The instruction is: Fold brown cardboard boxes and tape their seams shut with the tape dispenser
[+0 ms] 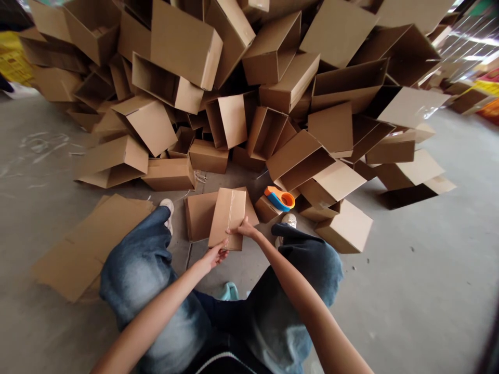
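Observation:
I sit on the floor and hold a small cardboard box [227, 215] between my knees, its taped seam facing up. My left hand [215, 255] grips the box's near lower corner from below. My right hand [245, 229] presses on its near edge, fingers on the top face. Under the box lies a flattened cardboard piece [198, 214]. An orange and blue tape dispenser [279, 198] rests on a small box just right of it, beyond my right hand.
A big heap of assembled open cardboard boxes [234, 88] fills the floor ahead. Flat cardboard sheets [93, 244] lie at my left on the concrete floor [421, 291]. A closed box [345, 226] stands near my right knee. Yellow crates [13, 62] sit far left.

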Motion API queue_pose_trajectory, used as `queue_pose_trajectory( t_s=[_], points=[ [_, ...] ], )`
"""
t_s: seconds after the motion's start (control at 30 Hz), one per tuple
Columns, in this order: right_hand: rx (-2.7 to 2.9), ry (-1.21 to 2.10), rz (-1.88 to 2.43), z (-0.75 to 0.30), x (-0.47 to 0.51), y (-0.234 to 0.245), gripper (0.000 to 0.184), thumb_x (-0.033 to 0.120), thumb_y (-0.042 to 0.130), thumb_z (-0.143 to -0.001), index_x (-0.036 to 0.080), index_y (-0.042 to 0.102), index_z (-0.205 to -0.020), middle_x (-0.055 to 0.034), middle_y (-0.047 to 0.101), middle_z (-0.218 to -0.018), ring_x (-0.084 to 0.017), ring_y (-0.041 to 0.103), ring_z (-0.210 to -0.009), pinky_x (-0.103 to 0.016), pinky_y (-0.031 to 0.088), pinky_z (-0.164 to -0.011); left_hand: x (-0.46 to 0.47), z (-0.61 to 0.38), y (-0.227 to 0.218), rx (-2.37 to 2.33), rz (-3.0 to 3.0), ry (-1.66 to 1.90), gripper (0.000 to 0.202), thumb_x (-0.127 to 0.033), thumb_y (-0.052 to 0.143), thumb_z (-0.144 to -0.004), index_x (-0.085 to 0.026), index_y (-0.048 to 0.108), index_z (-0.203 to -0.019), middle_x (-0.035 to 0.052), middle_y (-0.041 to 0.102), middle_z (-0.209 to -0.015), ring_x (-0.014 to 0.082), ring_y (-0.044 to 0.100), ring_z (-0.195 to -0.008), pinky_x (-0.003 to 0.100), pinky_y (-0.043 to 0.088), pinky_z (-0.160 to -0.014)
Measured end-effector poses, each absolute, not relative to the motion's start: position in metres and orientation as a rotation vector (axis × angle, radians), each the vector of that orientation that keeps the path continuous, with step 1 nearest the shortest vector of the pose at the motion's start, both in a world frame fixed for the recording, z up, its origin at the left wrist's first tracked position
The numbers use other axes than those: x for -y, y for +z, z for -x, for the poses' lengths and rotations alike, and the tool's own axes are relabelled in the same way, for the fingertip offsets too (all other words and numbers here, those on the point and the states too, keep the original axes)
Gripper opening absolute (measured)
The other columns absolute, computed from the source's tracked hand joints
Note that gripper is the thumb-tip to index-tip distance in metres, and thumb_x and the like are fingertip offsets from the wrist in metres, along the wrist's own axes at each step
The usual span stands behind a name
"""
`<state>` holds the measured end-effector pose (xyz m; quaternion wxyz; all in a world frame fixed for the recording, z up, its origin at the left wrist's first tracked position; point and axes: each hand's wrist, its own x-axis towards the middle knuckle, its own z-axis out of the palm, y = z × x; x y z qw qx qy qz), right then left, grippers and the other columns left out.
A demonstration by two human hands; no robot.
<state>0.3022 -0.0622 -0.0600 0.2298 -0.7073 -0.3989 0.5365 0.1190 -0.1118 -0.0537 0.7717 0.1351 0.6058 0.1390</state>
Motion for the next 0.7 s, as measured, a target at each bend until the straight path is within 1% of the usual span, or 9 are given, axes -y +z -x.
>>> queue_pose_trajectory(
  t_s=[0.1, 0.2, 0.27, 0.37, 0.53, 0.63, 0.7],
  points=[
    [1.099, 1.493, 1.939, -0.303, 0.061, -0.060, 0.099, 0.028, 0.085, -0.040, 0.014, 0.031, -0.122, -0.0175, 0.055, -0.122, -0.028, 0.053, -0.114, -0.040, 0.045, -0.095, 0.110, -0.118, -0.051, -1.329, -0.288, 0.262, 0.044, -0.049, 0.080, -0.051, -0.015, 0.053, -0.058, 0.0031, 0.067, -0.064, 0.0067, 0.058, -0.049, 0.014, 0.026, -0.038],
    [1.100, 1.503, 1.943, -0.304, 0.060, -0.059, 0.098, 0.026, 0.084, -0.041, 0.014, 0.031, -0.122, -0.0179, 0.054, -0.123, -0.028, 0.052, -0.115, -0.041, 0.044, -0.096, 0.107, -0.118, -0.049, -1.329, -0.258, 0.236, 0.046, -0.050, 0.079, -0.051, -0.015, 0.049, -0.053, 0.0025, 0.065, -0.058, 0.0071, 0.057, -0.046, 0.015, 0.025, -0.037],
    [1.097, 1.508, 1.950, -0.304, 0.060, -0.060, 0.097, 0.026, 0.084, -0.041, 0.014, 0.031, -0.122, -0.0178, 0.054, -0.123, -0.028, 0.052, -0.115, -0.041, 0.044, -0.097, 0.107, -0.119, -0.047, -1.319, -0.251, 0.223, 0.047, -0.052, 0.078, -0.052, -0.015, 0.048, -0.052, 0.0035, 0.065, -0.057, 0.0079, 0.058, -0.046, 0.015, 0.025, -0.037],
    [1.086, 1.508, 1.951, -0.305, 0.059, -0.061, 0.096, 0.026, 0.084, -0.041, 0.016, 0.031, -0.121, -0.0167, 0.055, -0.122, -0.028, 0.052, -0.114, -0.040, 0.045, -0.096, 0.106, -0.119, -0.041, -1.291, -0.260, 0.199, 0.047, -0.053, 0.077, -0.054, -0.014, 0.051, -0.052, 0.0068, 0.068, -0.063, 0.0089, 0.060, -0.049, 0.015, 0.026, -0.036],
    [1.060, 1.507, 1.917, -0.305, 0.060, -0.067, 0.099, 0.030, 0.087, -0.036, 0.017, 0.033, -0.118, -0.0141, 0.057, -0.117, -0.028, 0.054, -0.112, -0.037, 0.047, -0.093, 0.105, -0.117, -0.035, -1.259, -0.252, 0.179, 0.045, -0.054, 0.077, -0.054, -0.014, 0.055, -0.055, 0.0063, 0.069, -0.068, 0.0090, 0.061, -0.052, 0.015, 0.029, -0.036],
    [1.061, 1.499, 1.901, -0.305, 0.060, -0.069, 0.100, 0.032, 0.087, -0.036, 0.018, 0.032, -0.118, -0.0127, 0.057, -0.116, -0.027, 0.053, -0.113, -0.038, 0.047, -0.094, 0.104, -0.115, -0.034, -1.233, -0.271, 0.126, 0.046, -0.057, 0.076, -0.055, -0.014, 0.061, -0.062, 0.0060, 0.071, -0.072, 0.0095, 0.062, -0.054, 0.015, 0.031, -0.036],
    [1.055, 1.503, 1.901, -0.305, 0.060, -0.069, 0.099, 0.032, 0.087, -0.037, 0.018, 0.032, -0.119, -0.0120, 0.057, -0.116, -0.027, 0.053, -0.113, -0.039, 0.046, -0.095, 0.103, -0.115, -0.034, -1.208, -0.283, 0.096, 0.046, -0.058, 0.073, -0.058, -0.014, 0.064, -0.068, 0.0060, 0.071, -0.077, 0.0093, 0.063, -0.056, 0.015, 0.031, -0.037]
  ],
)
